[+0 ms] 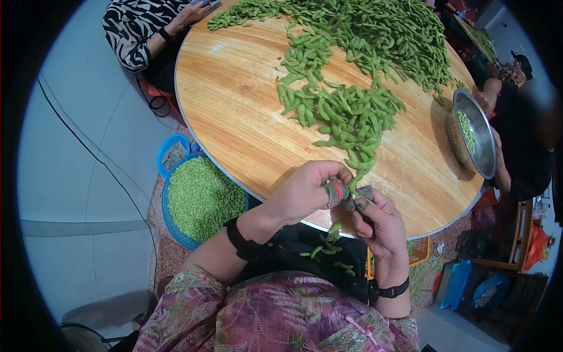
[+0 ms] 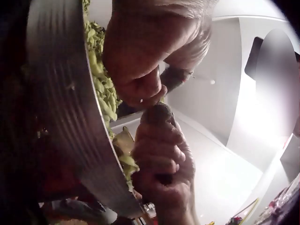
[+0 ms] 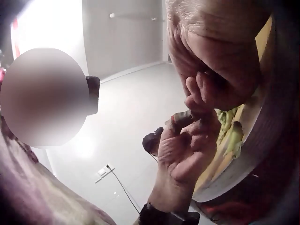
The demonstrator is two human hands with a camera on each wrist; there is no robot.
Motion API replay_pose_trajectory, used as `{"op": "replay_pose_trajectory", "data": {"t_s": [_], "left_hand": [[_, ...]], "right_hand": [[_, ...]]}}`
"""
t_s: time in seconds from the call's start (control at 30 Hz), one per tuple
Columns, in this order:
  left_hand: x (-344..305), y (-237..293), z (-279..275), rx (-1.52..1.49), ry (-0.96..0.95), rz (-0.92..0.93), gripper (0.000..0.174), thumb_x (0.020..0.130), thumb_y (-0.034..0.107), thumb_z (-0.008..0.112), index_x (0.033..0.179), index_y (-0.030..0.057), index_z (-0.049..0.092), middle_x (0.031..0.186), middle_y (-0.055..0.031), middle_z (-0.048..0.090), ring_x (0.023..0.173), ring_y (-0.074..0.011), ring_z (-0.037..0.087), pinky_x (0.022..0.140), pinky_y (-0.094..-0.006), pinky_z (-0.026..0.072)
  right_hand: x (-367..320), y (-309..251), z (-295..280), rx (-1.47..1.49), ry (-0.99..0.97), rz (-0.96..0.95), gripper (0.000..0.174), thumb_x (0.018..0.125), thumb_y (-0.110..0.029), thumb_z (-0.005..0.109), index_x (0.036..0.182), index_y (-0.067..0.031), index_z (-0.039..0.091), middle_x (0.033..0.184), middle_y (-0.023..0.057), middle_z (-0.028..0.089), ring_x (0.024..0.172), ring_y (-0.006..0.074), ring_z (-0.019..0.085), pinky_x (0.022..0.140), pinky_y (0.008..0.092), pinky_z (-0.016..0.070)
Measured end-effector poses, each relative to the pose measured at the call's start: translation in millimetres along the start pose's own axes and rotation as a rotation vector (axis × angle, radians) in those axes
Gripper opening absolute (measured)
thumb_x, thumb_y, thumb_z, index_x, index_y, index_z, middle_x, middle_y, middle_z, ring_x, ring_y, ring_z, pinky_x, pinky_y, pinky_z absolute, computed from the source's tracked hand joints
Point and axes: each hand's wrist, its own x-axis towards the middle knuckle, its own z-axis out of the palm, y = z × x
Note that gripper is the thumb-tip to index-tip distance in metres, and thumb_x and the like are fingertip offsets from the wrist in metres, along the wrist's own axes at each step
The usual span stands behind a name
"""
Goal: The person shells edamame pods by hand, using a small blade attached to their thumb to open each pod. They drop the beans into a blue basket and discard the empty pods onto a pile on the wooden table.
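Both hands meet fingertip to fingertip over the near edge of the round wooden table. My left hand [image 1: 308, 190] pinches a green soybean pod [image 1: 353, 192], mostly hidden by the fingers; a dark wrap with a red stripe covers one digit. The right hand [image 1: 384, 223], its fingertips also in dark wraps, grips at the same pod from the other side. In the left wrist view the right hand [image 2: 161, 154] has curled fingers touching the left. A trail of soybean pods [image 1: 358, 120] reaches almost to the hands from the large heap [image 1: 387, 35].
Shelled beans [image 1: 205, 196] fill a blue basket at lower left, beside a small blue bowl [image 1: 174, 154]. Loose pods [image 1: 331, 237] lie on the dark lap. A metal colander [image 1: 484, 138] with beans tilts at the table's right, near another person. One more person's arm [image 1: 176, 26] rests at upper left.
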Motion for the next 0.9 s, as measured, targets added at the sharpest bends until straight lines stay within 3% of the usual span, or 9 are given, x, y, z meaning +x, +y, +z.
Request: {"op": "replay_pose_trajectory", "data": {"t_s": [0.1, 0.3, 0.4, 0.47, 0.57, 0.67, 0.8, 0.87, 0.9], "left_hand": [[1.3, 1.0, -0.9, -0.200, -0.023, -0.080, 0.012, 0.083, 0.006, 0.052, 0.095, 0.0029, 0.054, 0.080, 0.0009, 0.054, 0.066, -0.0033, 0.048, 0.053, -0.0147, 0.0335], [0.4, -0.3, 8.5, -0.420, 0.077, -0.109, 0.017, 0.085, 0.005, 0.053, 0.100, 0.0013, 0.056, 0.083, -0.0015, 0.058, 0.066, -0.0039, 0.049, 0.053, -0.0143, 0.0338], [2.7, -10.0, 2.4, -0.416, -0.005, -0.012, 0.015, 0.084, 0.009, 0.056, 0.097, 0.0013, 0.056, 0.084, -0.0011, 0.058, 0.069, -0.0042, 0.051, 0.056, -0.0151, 0.0371], [3.4, -13.1, 6.8, -0.306, 0.033, 0.037, 0.016, 0.084, 0.010, 0.058, 0.097, 0.0013, 0.056, 0.085, -0.0009, 0.058, 0.070, -0.0046, 0.051, 0.058, -0.0159, 0.0387], [4.5, -15.6, 16.0, -0.150, 0.098, 0.120, 0.016, 0.083, 0.012, 0.060, 0.094, 0.0018, 0.057, 0.085, -0.0005, 0.058, 0.073, -0.0056, 0.053, 0.063, -0.0180, 0.0415], [1.0, -7.4, 22.7, -0.139, 0.125, 0.101, 0.013, 0.083, 0.011, 0.060, 0.092, 0.0024, 0.057, 0.084, -0.0004, 0.058, 0.075, -0.0068, 0.053, 0.065, -0.0195, 0.0427], [2.5, -10.5, 21.9, -0.174, 0.155, 0.068, 0.009, 0.083, 0.009, 0.059, 0.090, 0.0042, 0.058, 0.083, 0.0009, 0.057, 0.074, -0.0057, 0.053, 0.063, -0.0188, 0.0417], [1.8, -9.5, 22.5, -0.192, 0.148, 0.092, 0.008, 0.083, 0.009, 0.059, 0.089, 0.0046, 0.058, 0.082, 0.0011, 0.058, 0.073, -0.0053, 0.053, 0.062, -0.0183, 0.0413], [1.3, -9.0, 23.4, -0.214, 0.144, 0.115, 0.007, 0.083, 0.009, 0.059, 0.089, 0.0050, 0.058, 0.082, 0.0013, 0.058, 0.073, -0.0049, 0.053, 0.061, -0.0179, 0.0408]], "right_hand": [[-0.9, -3.0, -3.3, 0.170, -0.051, 0.010, 0.010, 0.088, -0.011, 0.051, 0.086, -0.0012, 0.054, 0.058, 0.0000, 0.051, 0.042, 0.0029, 0.036, 0.039, 0.0171, 0.0273], [-2.0, -3.8, -11.8, -0.169, 0.047, -0.061, 0.011, 0.088, -0.012, 0.052, 0.085, -0.0021, 0.056, 0.059, -0.0008, 0.051, 0.045, 0.0024, 0.039, 0.042, 0.0167, 0.0295], [-5.6, -5.1, -2.9, -0.413, 0.044, -0.115, 0.011, 0.087, -0.010, 0.054, 0.088, -0.0003, 0.057, 0.063, -0.0008, 0.054, 0.055, 0.0021, 0.045, 0.049, 0.0168, 0.0357], [-6.5, -4.2, 4.0, -0.686, 0.135, -0.333, 0.011, 0.086, -0.007, 0.055, 0.092, 0.0018, 0.058, 0.068, -0.0007, 0.057, 0.064, 0.0027, 0.049, 0.056, 0.0183, 0.0403], [-3.9, -4.4, -2.9, -0.750, 0.124, -0.355, 0.011, 0.085, -0.007, 0.055, 0.091, 0.0025, 0.058, 0.072, -0.0006, 0.059, 0.066, 0.0028, 0.050, 0.058, 0.0189, 0.0421], [-4.0, -1.6, -10.1, -0.567, 0.051, -0.277, 0.010, 0.086, -0.007, 0.055, 0.088, 0.0023, 0.058, 0.073, -0.0001, 0.059, 0.067, 0.0031, 0.050, 0.057, 0.0193, 0.0421], [-5.9, -2.7, -3.6, -0.546, 0.032, -0.299, 0.010, 0.087, -0.008, 0.054, 0.089, 0.0011, 0.057, 0.071, -0.0005, 0.056, 0.062, 0.0023, 0.047, 0.054, 0.0187, 0.0397], [-7.9, -7.3, -2.9, -0.247, -0.066, -0.101, 0.012, 0.090, -0.011, 0.049, 0.090, 0.0000, 0.054, 0.066, -0.0018, 0.052, 0.055, 0.0021, 0.042, 0.049, 0.0181, 0.0350], [-7.7, -6.6, -3.4, -0.247, -0.066, -0.103, 0.012, 0.090, -0.011, 0.049, 0.090, 0.0000, 0.054, 0.066, -0.0018, 0.052, 0.055, 0.0021, 0.042, 0.049, 0.0181, 0.0350]]}}
